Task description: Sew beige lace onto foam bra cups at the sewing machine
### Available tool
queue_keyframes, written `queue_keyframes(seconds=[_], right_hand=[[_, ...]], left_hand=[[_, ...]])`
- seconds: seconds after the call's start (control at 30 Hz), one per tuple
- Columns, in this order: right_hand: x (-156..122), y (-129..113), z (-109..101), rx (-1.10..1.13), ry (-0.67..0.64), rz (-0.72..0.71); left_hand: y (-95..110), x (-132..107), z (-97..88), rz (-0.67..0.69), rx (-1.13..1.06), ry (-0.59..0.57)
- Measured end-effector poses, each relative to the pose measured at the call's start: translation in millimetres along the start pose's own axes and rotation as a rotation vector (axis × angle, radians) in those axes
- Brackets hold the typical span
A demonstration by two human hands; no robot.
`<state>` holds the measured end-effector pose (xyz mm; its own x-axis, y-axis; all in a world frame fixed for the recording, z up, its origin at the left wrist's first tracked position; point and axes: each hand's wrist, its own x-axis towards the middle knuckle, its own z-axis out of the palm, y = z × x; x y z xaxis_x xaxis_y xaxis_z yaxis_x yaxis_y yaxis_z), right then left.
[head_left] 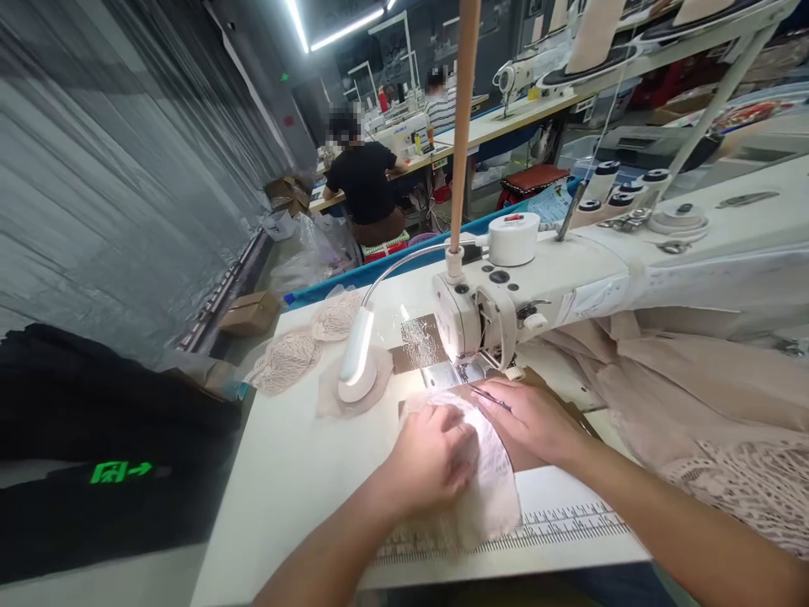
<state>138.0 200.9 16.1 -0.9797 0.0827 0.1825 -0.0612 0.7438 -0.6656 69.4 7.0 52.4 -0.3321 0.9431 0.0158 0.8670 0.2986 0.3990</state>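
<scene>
My left hand (439,455) is closed, its fingers curled onto a pale piece of fabric (496,485) with a curved edge. The cloth lies on the machine bed just in front of the presser foot (464,371). In my right hand (527,417) is a slim dark pair of tweezers (491,397), with the tip pointing left toward the needle area. That hand rests on a brown plate (527,455) to the right of the cloth. Above both hands stands the head of a white sewing machine (458,316); the needle itself is too small to make out.
A lamp (357,354) with a bendable neck stands left of the needle on the white table (278,472). Beige lace pieces (284,362) lie at the left edge. More beige fabric (638,379) is heaped at right. A ruler strip (556,524) runs along the front. Another person (366,181) sits ahead.
</scene>
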Motion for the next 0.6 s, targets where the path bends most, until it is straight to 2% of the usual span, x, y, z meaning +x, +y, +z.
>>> queue_keyframes(seconds=[0.07,0.17,0.23,0.3,0.37,0.4,0.5,0.6], right_hand=[[-0.3,-4.7,-2.3,0.058,-0.015,-0.034],[-1.0,-7.1,-1.2,0.112,-0.046,-0.050],[-1.2,-7.9,1.5,0.118,-0.074,-0.020],[-1.3,-10.7,4.0,0.140,-0.106,0.025],[-1.4,-16.0,5.1,0.191,-0.125,0.049],[-1.7,-19.0,5.0,0.226,-0.131,0.051],[-3.0,-26.4,2.6,0.331,-0.140,0.053],[-4.0,-29.6,-0.8,0.385,-0.134,0.091]], left_hand=[[11.7,-15.4,-0.7,0.020,-0.132,0.003],[10.8,-35.8,1.9,-0.059,-0.325,0.152],[-0.7,-44.7,4.2,-0.242,-0.468,0.274],[-14.9,-48.1,4.6,-0.462,-0.718,0.327],[-25.7,-45.9,2.5,-0.601,-1.047,0.302],[-28.8,-43.1,0.8,-0.620,-1.203,0.260],[-30.1,-30.8,-2.8,-0.552,-1.514,0.090],[-26.2,-16.4,-1.9,-0.485,-1.621,0.002]])
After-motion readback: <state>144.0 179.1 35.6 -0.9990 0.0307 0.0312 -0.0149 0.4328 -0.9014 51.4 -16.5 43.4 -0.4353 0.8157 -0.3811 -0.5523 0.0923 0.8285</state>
